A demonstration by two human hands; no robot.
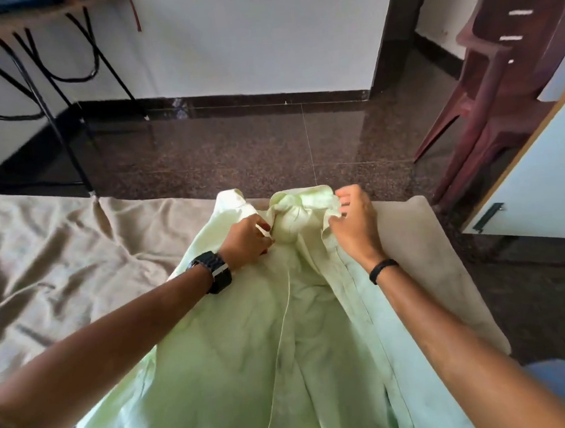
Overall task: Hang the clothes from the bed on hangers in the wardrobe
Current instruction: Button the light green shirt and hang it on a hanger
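Observation:
A pale green shirt (281, 329) lies spread on the bed, its collar toward the far edge and its front open. My left hand (246, 237), with a black watch on the wrist, pinches the shirt's left front edge just below the collar. On the other side my right hand (354, 222), wearing a thin black band, holds the right collar and front edge with curled fingers. The collar area between the two hands is bunched up. No hanger is in view.
The bed is covered by a creased beige sheet (62, 260). A dark speckled floor (237, 150) lies beyond it. Stacked brown plastic chairs (498, 85) stand at the right, a white cupboard door (537, 181) with a handle beside them, and a black-legged table (45, 96) at the left.

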